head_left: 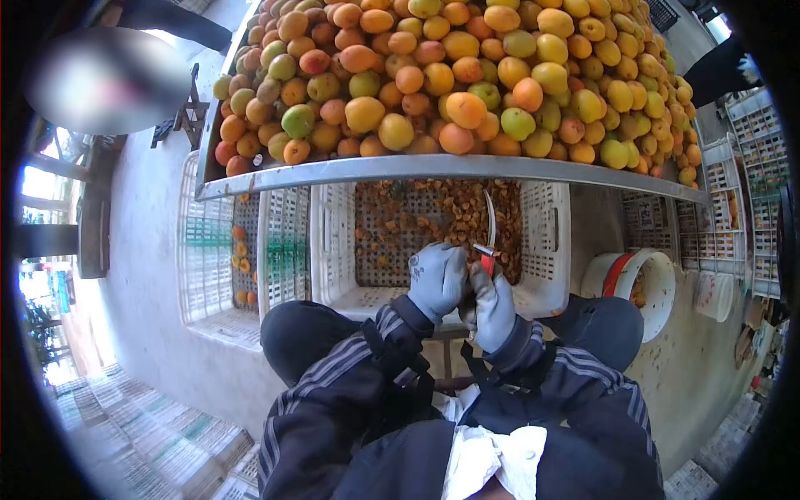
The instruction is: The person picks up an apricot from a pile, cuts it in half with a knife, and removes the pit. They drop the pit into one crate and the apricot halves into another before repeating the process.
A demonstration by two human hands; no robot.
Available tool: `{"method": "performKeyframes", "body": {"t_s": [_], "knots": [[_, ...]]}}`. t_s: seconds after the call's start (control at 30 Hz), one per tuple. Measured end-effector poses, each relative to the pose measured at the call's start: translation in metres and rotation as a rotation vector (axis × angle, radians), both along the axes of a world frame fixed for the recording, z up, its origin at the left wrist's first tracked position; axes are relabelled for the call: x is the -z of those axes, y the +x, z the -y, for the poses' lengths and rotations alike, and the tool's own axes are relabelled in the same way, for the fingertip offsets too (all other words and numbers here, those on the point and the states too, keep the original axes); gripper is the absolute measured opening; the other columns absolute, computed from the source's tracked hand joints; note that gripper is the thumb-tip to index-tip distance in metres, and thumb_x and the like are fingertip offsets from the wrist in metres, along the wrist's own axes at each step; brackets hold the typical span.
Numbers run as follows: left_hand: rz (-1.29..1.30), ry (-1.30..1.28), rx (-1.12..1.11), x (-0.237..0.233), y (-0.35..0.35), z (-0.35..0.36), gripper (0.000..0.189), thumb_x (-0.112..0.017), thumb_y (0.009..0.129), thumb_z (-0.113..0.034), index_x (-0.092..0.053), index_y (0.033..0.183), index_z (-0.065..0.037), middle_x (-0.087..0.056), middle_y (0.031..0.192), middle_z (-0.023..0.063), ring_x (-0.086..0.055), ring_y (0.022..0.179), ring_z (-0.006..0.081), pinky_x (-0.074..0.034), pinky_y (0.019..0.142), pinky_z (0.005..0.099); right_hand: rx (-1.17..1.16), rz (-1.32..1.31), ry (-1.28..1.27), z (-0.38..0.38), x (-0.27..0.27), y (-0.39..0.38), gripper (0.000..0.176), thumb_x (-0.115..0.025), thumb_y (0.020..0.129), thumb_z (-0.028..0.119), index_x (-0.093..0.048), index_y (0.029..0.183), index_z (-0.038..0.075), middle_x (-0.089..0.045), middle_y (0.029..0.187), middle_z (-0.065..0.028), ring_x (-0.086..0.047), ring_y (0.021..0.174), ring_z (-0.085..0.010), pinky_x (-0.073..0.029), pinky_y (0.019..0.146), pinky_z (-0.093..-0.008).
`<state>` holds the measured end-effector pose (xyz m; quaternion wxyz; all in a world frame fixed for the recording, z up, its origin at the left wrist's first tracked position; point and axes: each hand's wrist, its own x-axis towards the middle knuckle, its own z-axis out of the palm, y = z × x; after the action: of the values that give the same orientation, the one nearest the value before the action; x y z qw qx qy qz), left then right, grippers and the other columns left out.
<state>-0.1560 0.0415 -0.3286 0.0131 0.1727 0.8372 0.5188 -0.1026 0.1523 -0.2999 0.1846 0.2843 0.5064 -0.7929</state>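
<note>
You are on a smooth grey floor [154,225] in a workroom with plastic crates stacked about. The red-handled tool [487,263], with a silvery metal piece at its upper end, is in front of you, over the right half of an open white crate [552,267]. Your right hand [493,310], in a grey glove, is folded around it, the thumb side uppermost. Your left hand [439,279], gloved alike, is right beside the right one, its fingers curled inward; their tips are hidden, so I cannot tell whether they close on anything. A slim, pale curved strip [491,215] rises just beyond the tool; whether it is joined to it, I cannot tell.

Beneath your hands and beyond, orange-brown fruit pieces [471,208] lie scattered over the crate's slotted floor, thickest on the right. The crate sits between your knees. To its left, a second white crate [200,275] holds some orange fruit; to its right stands a white bucket [657,310] with a red band. Above the crate's far end runs the metal rim [450,169] of a table heaped with apricots [462,109], orange, yellow and some green. Farther off on the left, a person's dark sleeve [179,23] shows.
</note>
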Motion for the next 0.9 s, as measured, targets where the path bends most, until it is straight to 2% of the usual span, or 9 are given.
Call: {"method": "performKeyframes", "body": {"t_s": [0.3,0.43,0.53,0.57,0.67,0.73,0.77,0.83,0.9], "knots": [[-0.182,-0.081,0.205,0.015,0.005,-0.002,0.015,-0.053,0.064,-0.020,-0.046,0.060,-0.007,-0.046,0.059,0.0131,-0.047,0.061,0.0347,-0.037,0.055,0.0424,0.072,0.244,-0.368,-0.012,-0.006,0.014,0.035,-0.047,0.087,0.047,-0.047,0.083,0.012,-0.040,0.055,0.0018,-0.031,0.038,-0.0052,-0.024,0.034,-0.0196],[-0.249,-0.058,0.272,0.015,0.006,0.000,0.015,-0.051,0.067,-0.018,-0.045,0.060,-0.006,-0.044,0.059,0.0137,-0.045,0.060,0.0347,-0.037,0.055,0.0416,0.018,0.225,-0.367,-0.015,-0.017,0.015,0.039,-0.041,0.088,0.052,-0.050,0.080,0.015,-0.041,0.053,0.0023,-0.023,0.035,-0.0051,-0.019,0.034,-0.0203],[0.036,0.412,-0.212,0.008,0.015,-0.017,0.028,-0.040,0.087,-0.017,-0.047,0.066,0.000,-0.044,0.059,0.0106,-0.046,0.055,0.0210,-0.036,0.052,0.0320,-0.086,0.201,-0.612,-0.030,-0.013,0.000,0.039,-0.043,0.088,0.049,-0.051,0.089,0.011,-0.047,0.060,-0.0008,-0.029,0.037,-0.0043,-0.024,0.034,-0.0178],[0.108,0.498,-0.175,0.006,0.012,-0.016,0.031,-0.039,0.090,-0.020,-0.049,0.068,0.000,-0.047,0.061,0.0085,-0.045,0.056,0.0149,-0.037,0.052,0.0294,-0.076,0.168,-0.571,-0.030,-0.013,-0.002,0.039,-0.043,0.088,0.050,-0.051,0.086,0.011,-0.049,0.060,-0.0011,-0.029,0.036,-0.0037,-0.024,0.033,-0.0175],[0.357,0.453,-0.204,0.005,0.014,-0.017,0.021,-0.039,0.089,-0.012,-0.052,0.078,0.000,-0.052,0.072,0.0087,-0.049,0.065,0.0140,-0.042,0.060,0.0294,-0.123,-0.015,-0.274,-0.026,-0.014,-0.002,0.042,-0.047,0.086,0.050,-0.054,0.088,0.009,-0.048,0.059,0.0010,-0.034,0.037,-0.0053,-0.027,0.034,-0.0191],[0.535,0.599,-0.335,-0.011,0.014,-0.026,0.014,-0.044,0.085,-0.010,-0.055,0.088,-0.002,-0.056,0.083,0.0111,-0.054,0.078,0.0185,-0.045,0.069,0.0329,0.015,-0.097,0.043,-0.028,0.010,-0.004,0.037,-0.047,0.088,0.041,-0.055,0.093,0.005,-0.053,0.075,-0.0011,-0.051,0.059,-0.0091,-0.042,0.050,-0.0232],[0.067,0.238,-0.194,-0.029,0.015,-0.022,0.015,-0.050,0.084,-0.014,-0.056,0.091,-0.002,-0.057,0.085,0.0144,-0.056,0.080,0.0266,-0.044,0.072,0.0369,0.179,-0.151,-0.079,-0.023,0.010,-0.006,0.031,-0.045,0.090,0.032,-0.055,0.096,0.004,-0.056,0.088,-0.0051,-0.054,0.081,-0.0129,-0.046,0.070,-0.0280],[0.171,0.135,-0.081,-0.037,0.012,-0.021,0.024,-0.053,0.084,-0.022,-0.056,0.096,-0.002,-0.056,0.086,0.0178,-0.055,0.083,0.0321,-0.044,0.073,0.0399,0.306,-0.407,-0.431,-0.033,0.063,-0.012,0.027,-0.043,0.089,0.021,-0.052,0.108,0.004,-0.053,0.105,-0.0080,-0.051,0.098,-0.0164,-0.040,0.088,-0.0294],[-0.073,0.215,-0.256,0.006,0.019,-0.040,0.028,-0.048,0.087,-0.029,-0.055,0.095,-0.003,-0.056,0.087,0.0154,-0.053,0.083,0.0304,-0.044,0.074,0.0362,0.047,-0.205,-0.336,-0.018,-0.007,-0.014,0.038,-0.042,0.090,0.029,-0.047,0.115,0.001,-0.052,0.110,-0.0077,-0.050,0.103,-0.0188,-0.039,0.092,-0.0312]]}}
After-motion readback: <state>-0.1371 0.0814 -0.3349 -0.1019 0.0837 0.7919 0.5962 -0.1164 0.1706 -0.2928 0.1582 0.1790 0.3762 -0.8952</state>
